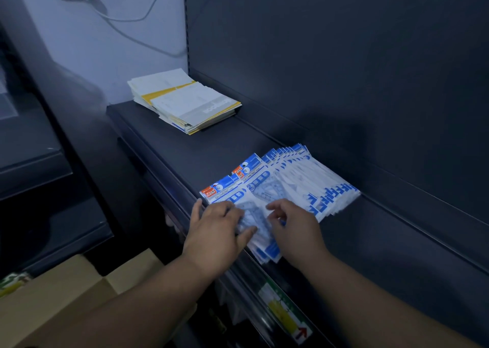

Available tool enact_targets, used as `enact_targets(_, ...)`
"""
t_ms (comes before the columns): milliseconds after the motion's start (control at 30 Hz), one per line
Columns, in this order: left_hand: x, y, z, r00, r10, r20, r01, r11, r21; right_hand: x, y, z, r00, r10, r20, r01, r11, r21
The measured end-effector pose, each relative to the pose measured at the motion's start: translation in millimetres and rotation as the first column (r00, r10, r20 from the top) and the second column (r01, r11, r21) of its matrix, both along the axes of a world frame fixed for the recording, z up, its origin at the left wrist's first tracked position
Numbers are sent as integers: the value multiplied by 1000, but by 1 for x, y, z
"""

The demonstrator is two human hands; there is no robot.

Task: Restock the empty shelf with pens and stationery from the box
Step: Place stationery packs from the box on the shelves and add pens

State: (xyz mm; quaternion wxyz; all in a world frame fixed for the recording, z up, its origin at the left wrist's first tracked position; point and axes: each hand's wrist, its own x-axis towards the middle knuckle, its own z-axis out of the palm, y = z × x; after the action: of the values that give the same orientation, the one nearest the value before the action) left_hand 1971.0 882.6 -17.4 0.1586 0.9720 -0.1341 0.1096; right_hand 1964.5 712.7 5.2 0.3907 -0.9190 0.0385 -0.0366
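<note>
Glossy clear-plastic geometry-set packets (291, 178) on a matt dark metal shelf (185, 149); matt brown cardboard box (66, 294); paper booklets (185, 101).

Dark shelf (201, 146) carries a fanned row of geometry packets (291, 173), starting right under the fingers (222, 207) and running back beyond them. Well past the fingers, leftward, a paper stack (185, 101) lies flat.
</note>
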Motion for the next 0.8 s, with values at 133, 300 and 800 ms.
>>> enact_targets(133,7,5,7,996,71,49,-72,997,21,-6,3,-4,998,61,-22,-57,990,128)
enact_targets(300,14,6,6,994,44,-98,-37,997,74,4,-5,2,987,-139,-82,151,974,171)
enact_targets(800,15,1,-4,986,69,-151,-65,997,30,23,-3,25,892,62,-447,-31,997,75)
